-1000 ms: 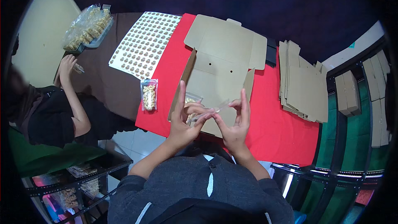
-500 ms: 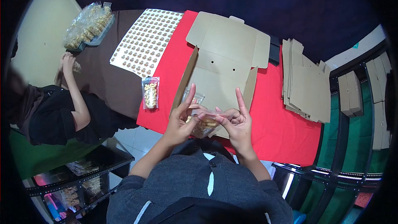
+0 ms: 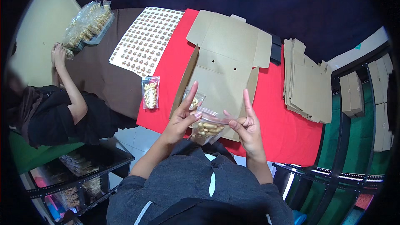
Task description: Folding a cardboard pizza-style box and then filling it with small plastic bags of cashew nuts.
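In the head view, the left hand (image 3: 178, 126) and right hand (image 3: 249, 133) each pinch a side of a clear, snack-filled pouch (image 3: 207, 129), at the near end of an open cardboard box (image 3: 218, 81) on red cloth (image 3: 287, 141).

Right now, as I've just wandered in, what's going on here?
A person is holding a clear pouch of pale, curved pieces by its top corners, the left hand and right hand each pinching one side. It hangs near the front of an open cardboard box, where a second pouch lies. A third pouch rests on the red cloth to the left. Farther left, another person's hands are beside a heap of filled bags.
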A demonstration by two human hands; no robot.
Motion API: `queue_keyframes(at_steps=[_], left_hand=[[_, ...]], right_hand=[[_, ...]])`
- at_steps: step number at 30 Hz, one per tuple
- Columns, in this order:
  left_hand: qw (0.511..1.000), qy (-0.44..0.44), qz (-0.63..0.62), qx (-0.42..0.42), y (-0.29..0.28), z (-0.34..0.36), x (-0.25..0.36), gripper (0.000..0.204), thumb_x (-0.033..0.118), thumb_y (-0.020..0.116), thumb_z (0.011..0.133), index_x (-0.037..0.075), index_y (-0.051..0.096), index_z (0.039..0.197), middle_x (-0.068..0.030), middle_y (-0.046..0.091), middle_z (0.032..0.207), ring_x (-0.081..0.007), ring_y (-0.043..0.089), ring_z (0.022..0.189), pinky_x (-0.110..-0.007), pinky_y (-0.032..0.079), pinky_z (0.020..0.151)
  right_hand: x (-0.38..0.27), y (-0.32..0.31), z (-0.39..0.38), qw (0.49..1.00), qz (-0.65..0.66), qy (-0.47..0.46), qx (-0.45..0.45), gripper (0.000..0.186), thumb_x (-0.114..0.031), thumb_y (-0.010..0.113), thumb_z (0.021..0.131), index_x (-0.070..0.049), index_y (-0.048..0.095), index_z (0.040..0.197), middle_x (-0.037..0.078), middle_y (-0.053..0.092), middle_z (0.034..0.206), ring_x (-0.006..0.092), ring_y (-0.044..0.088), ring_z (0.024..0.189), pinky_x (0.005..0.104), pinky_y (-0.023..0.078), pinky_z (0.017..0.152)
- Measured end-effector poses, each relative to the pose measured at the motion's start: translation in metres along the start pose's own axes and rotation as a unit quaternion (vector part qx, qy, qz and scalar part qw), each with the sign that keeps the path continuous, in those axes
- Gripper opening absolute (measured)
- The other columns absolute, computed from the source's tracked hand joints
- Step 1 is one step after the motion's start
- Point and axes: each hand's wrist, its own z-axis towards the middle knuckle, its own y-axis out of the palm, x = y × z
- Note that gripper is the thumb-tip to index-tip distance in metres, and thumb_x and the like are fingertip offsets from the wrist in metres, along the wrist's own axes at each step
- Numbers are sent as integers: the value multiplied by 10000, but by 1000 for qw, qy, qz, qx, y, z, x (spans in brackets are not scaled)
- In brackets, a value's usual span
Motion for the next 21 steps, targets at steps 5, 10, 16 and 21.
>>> queue_keyframes(at_steps=[5,10,16,21], left_hand=[[989,-17,144,-36,-17,3,-5,661,94,487,902,84,137,1462,-111,321,1416,-177,436,1201,-325,328,1011],[963,60,258,42,-21,4,-14,744,84,608,819,77,211,1448,-112,540,1161,-174,507,1081,-352,357,982],[967,26,254,-7,0,-1,-12,862,103,652,786,87,117,1461,-138,514,1289,-240,450,1225,-418,250,1073],[964,11,267,0,0,-2,-15,886,183,689,785,143,123,1465,-105,510,1314,-257,382,1294,-521,15,1100]], right_hand=[[13,0,6,984,-53,-66,159,793,-88,539,912,-11,-57,1430,58,678,735,184,643,912,426,338,1034],[35,3,9,947,-228,-125,191,739,-86,536,911,5,19,1431,103,691,868,201,628,972,427,355,1022],[45,15,18,910,-328,-201,154,689,-115,551,909,13,120,1430,156,668,1009,241,600,1053,425,387,993],[50,17,22,920,-296,-236,100,683,-109,553,905,27,129,1423,117,666,1043,260,536,1154,392,388,991]])
